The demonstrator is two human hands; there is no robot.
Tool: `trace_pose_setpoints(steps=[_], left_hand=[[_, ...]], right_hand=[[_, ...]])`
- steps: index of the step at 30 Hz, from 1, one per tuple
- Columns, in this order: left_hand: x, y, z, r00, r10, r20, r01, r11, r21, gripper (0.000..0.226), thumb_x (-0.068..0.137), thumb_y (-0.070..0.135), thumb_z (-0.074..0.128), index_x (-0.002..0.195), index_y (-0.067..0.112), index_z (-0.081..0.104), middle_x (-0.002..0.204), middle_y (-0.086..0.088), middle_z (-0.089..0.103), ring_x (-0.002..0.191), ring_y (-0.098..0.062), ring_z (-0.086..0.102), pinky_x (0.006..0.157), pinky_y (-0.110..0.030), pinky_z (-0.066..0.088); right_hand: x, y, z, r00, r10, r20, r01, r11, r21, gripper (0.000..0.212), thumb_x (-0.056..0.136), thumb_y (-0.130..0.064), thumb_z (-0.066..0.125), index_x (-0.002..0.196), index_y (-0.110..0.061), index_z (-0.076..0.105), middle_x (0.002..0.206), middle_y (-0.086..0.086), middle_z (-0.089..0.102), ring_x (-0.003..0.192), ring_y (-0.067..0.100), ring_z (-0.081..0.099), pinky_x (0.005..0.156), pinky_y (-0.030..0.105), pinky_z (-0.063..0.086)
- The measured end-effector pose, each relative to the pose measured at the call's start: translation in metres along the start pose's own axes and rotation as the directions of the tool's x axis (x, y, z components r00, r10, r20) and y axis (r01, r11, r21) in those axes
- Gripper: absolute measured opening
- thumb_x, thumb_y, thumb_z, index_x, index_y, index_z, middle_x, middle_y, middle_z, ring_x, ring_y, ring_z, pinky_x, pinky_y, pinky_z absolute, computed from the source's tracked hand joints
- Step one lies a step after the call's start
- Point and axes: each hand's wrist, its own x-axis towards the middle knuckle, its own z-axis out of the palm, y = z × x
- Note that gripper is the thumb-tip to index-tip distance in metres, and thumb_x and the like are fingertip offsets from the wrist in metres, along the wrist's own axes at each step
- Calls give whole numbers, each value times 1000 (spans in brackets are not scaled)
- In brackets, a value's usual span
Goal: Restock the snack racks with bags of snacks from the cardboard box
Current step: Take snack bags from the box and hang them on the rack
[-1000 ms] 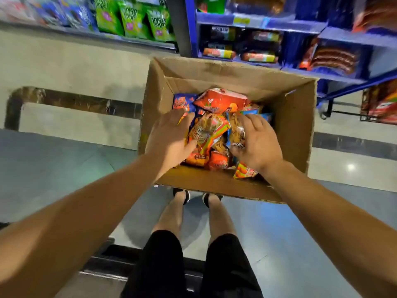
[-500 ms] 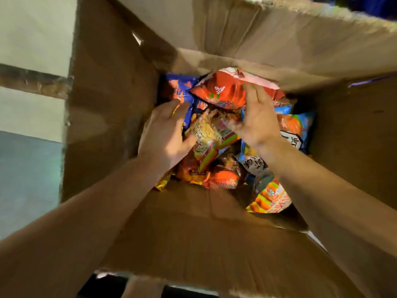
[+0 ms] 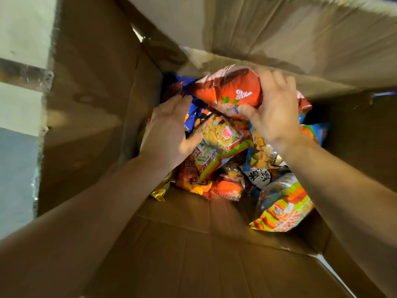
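Head: blue bag under hands.

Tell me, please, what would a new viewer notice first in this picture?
First, the red snack bag at the far end of the cardboard box, gripped by the right hand. Next, the left hand resting on the colourful pile, touching a striped bag of sticks.
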Motion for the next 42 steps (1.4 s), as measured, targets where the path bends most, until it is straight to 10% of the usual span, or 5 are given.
trace_pose_setpoints(steps=[6, 17, 20, 33, 42], left_hand=[[-27, 38, -56, 998, -49, -38, 43, 991, -127, 86, 83, 36, 77, 154, 15, 31, 153, -6, 41, 140, -22, 38, 113, -27, 24], [-75, 65, -81, 914, -141, 380, 365, 696, -619, 127, 49, 64, 87, 154, 34, 23, 147, 6, 47, 130, -16, 52, 108, -43, 45], [-85, 59, -74, 880, -82, 468, 411, 626, -663, 83, 66, 36, 89, 138, 27, 48, 118, 12, 67, 105, -3, 67, 91, -28, 53], [-68, -15, -24, 826, -556, 89, 537, 732, -419, 67, 79, 51, 76, 136, 28, 49, 132, 1, 60, 121, -26, 56, 91, -32, 42], [-40, -35, 17, 925, -379, -37, 328, 842, -429, 75, 79, 44, 80, 142, 29, 42, 130, 11, 59, 115, -7, 53, 83, -17, 40]], right_hand=[[-61, -31, -78, 987, 163, 6, -155, 930, 332, 76, 69, -48, 77, 135, -17, 56, 120, 5, 62, 112, 31, 55, 99, 42, 42], [-112, -56, -121, 717, 380, 585, -636, 11, 772, 39, 81, -20, 76, 119, -15, 65, 111, 3, 76, 101, 19, 73, 85, 33, 57], [-125, -65, -100, 632, 332, 700, -713, -105, 693, 55, 78, -30, 78, 129, -16, 62, 117, 4, 74, 108, 21, 70, 95, 37, 54], [-143, -54, 31, 528, 600, 601, -820, 177, 544, 32, 89, -38, 75, 107, -25, 52, 105, -11, 59, 113, 17, 55, 102, 31, 43], [-81, -20, 136, 403, 742, 535, -814, 23, 581, 122, 33, -74, 75, 137, -15, 52, 121, 1, 68, 109, 23, 66, 100, 40, 54]])
